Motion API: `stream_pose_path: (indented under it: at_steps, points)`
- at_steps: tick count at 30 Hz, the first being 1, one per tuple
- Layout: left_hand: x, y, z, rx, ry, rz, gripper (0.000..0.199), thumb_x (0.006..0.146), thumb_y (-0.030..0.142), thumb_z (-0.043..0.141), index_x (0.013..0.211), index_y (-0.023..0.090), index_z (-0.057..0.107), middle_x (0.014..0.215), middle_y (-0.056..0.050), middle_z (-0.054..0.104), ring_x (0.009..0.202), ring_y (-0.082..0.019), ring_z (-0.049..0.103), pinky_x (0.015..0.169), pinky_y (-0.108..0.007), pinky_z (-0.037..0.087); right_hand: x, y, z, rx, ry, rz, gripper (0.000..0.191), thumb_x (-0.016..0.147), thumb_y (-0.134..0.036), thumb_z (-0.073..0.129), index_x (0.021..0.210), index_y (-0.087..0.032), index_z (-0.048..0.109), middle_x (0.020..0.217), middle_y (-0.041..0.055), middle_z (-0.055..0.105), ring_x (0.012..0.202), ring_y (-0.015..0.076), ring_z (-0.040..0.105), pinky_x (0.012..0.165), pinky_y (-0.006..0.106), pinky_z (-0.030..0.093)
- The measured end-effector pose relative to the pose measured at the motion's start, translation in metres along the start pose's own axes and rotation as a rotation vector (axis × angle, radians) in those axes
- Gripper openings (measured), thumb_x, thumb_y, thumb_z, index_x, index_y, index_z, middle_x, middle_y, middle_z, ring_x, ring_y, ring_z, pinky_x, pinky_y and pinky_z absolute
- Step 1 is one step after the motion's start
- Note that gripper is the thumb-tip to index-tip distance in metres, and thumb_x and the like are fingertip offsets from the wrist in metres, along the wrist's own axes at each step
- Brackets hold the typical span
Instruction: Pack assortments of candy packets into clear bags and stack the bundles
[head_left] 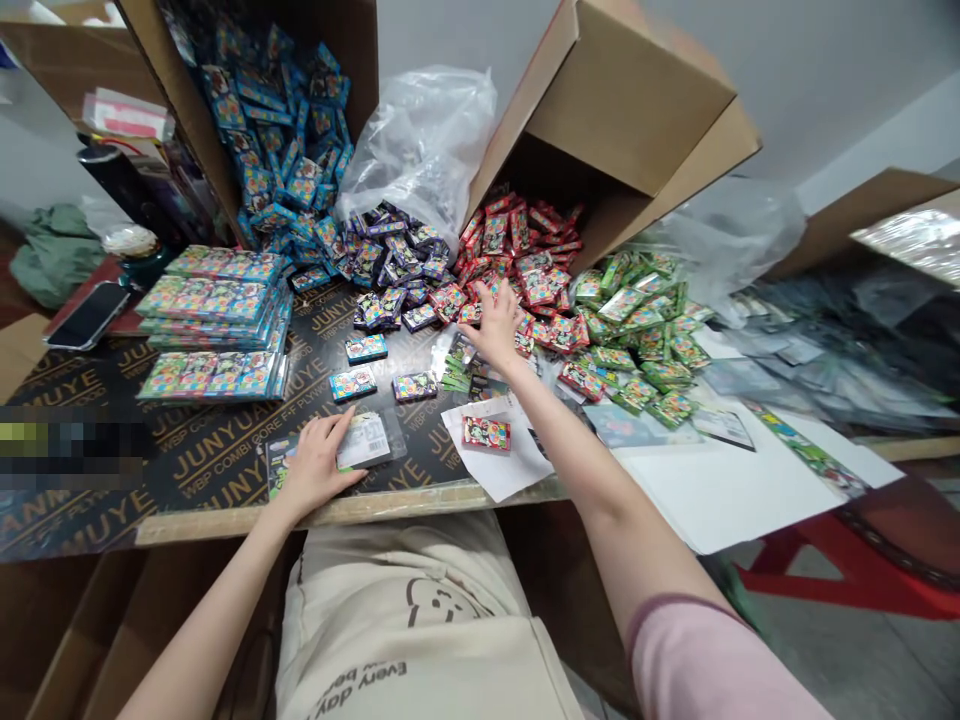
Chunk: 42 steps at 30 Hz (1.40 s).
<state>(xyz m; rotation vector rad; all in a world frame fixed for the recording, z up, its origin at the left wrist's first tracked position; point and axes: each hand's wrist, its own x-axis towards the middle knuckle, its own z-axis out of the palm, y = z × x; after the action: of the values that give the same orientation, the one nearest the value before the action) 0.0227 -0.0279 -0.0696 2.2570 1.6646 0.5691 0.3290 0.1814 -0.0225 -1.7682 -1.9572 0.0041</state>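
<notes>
My left hand (pixel 319 465) lies with fingers spread on a clear plastic packet (pixel 366 440) with a printed white label, at the table's front edge. My right hand (pixel 495 325) is stretched out, fingers apart, over the near side of a heap of small red boxes (pixel 536 280); whether its fingertips touch one is unclear. Two small blue boxes (pixel 354 384) and a small purple box (pixel 415 386) lie between my hands. Nearer to me, a single red box (pixel 486 433) rests on a white paper (pixel 510 475) under my right forearm.
Behind are heaps of blue boxes (pixel 289 150), purple boxes (pixel 394 250) and green boxes (pixel 645 300), beside an open carton (pixel 630 90). Stacked filled packets (pixel 214 370) and a phone (pixel 88 315) are at left. Clear plastic sleeves (pixel 840 350) cover the right side.
</notes>
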Motion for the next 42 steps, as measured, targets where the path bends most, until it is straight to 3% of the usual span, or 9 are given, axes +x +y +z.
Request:
stream_pose_path:
  at_steps: [4,9,13,15,21,27,30,33,42]
  points:
    - [-0.001,0.004,-0.003,-0.047,0.047,0.006,0.081,0.070,0.042,0.074,0.143,0.024,0.043,0.127,-0.012,0.056,0.119,-0.032,0.051,0.110,-0.058,0.030,0.040,0.038,-0.004,0.039,-0.185,-0.091,0.043,0.081,-0.027,0.066,0.121,-0.014,0.062,0.124,0.0199,0.058,0.119,0.0360,0.049,0.098,0.055,0.037]
    - [0.009,0.034,-0.028,-0.535,0.272,-0.285,0.059,0.073,0.049,0.070,0.125,0.022,0.062,0.129,-0.012,0.059,0.121,-0.029,0.054,0.104,-0.047,0.041,-0.012,-0.006,-0.037,0.568,-0.401,-0.432,0.053,0.083,-0.039,0.067,0.131,-0.020,0.056,0.126,0.0105,0.061,0.115,0.0261,0.057,0.098,0.042,0.046]
    - [0.022,0.063,-0.037,-1.197,-0.207,-0.544,0.048,0.065,0.048,0.076,0.099,0.013,0.074,0.088,-0.009,0.073,0.080,-0.021,0.067,0.072,-0.031,0.051,-0.079,-0.059,-0.065,0.848,-0.916,-0.718,0.060,0.085,-0.046,0.065,0.139,-0.026,0.047,0.130,0.0070,0.061,0.119,0.0230,0.058,0.101,0.039,0.046]
    - [0.025,0.073,-0.033,-1.324,-0.308,-0.624,0.039,0.055,0.041,0.085,0.078,0.011,0.074,0.068,-0.006,0.070,0.061,-0.015,0.061,0.061,-0.026,0.047,-0.103,-0.073,-0.068,0.828,-0.884,-0.739,0.058,0.089,-0.047,0.060,0.141,-0.027,0.044,0.138,0.0085,0.055,0.128,0.0240,0.051,0.108,0.043,0.040]
    - [0.023,0.085,-0.019,-1.428,0.017,-0.745,0.035,0.050,0.038,0.088,0.062,0.013,0.068,0.059,0.000,0.066,0.050,-0.009,0.055,0.055,-0.022,0.043,-0.142,-0.090,-0.050,0.637,-0.430,-0.666,0.095,0.071,-0.051,0.076,0.149,-0.027,0.027,0.145,0.0143,0.044,0.135,0.0342,0.040,0.109,0.054,0.031]
    - [0.011,0.061,-0.018,-0.998,0.057,-0.504,0.057,0.067,0.051,0.077,0.110,0.015,0.070,0.097,-0.011,0.074,0.088,-0.024,0.067,0.084,-0.039,0.052,-0.145,-0.083,-0.035,0.546,-0.238,-0.688,0.083,0.068,-0.034,0.072,0.142,-0.026,0.034,0.124,0.0113,0.057,0.111,0.0306,0.055,0.095,0.047,0.040]
    - [0.001,0.031,-0.020,-0.442,0.118,-0.237,0.077,0.062,0.047,0.081,0.130,0.020,0.059,0.131,-0.014,0.061,0.121,-0.032,0.053,0.108,-0.051,0.036,-0.137,-0.068,-0.024,0.464,-0.227,-0.676,0.080,0.069,-0.036,0.072,0.140,-0.023,0.037,0.122,0.0125,0.057,0.110,0.0316,0.055,0.093,0.047,0.041]
    - [-0.006,0.009,-0.015,-0.101,0.011,-0.110,0.097,0.057,0.042,0.085,0.142,0.021,0.044,0.133,-0.014,0.056,0.124,-0.034,0.049,0.113,-0.057,0.026,-0.135,-0.060,-0.011,0.402,-0.261,-0.663,0.075,0.072,-0.034,0.073,0.138,-0.020,0.041,0.122,0.0144,0.059,0.111,0.0325,0.055,0.095,0.049,0.040]
    - [-0.011,-0.001,-0.014,-0.094,-0.016,0.001,0.106,0.066,0.039,0.079,0.153,0.025,0.019,0.127,-0.010,0.056,0.120,-0.030,0.052,0.112,-0.051,0.030,-0.135,-0.065,0.002,0.642,-0.586,-0.683,0.089,0.071,-0.052,0.076,0.145,-0.023,0.035,0.138,0.0136,0.053,0.124,0.0308,0.052,0.102,0.045,0.040]
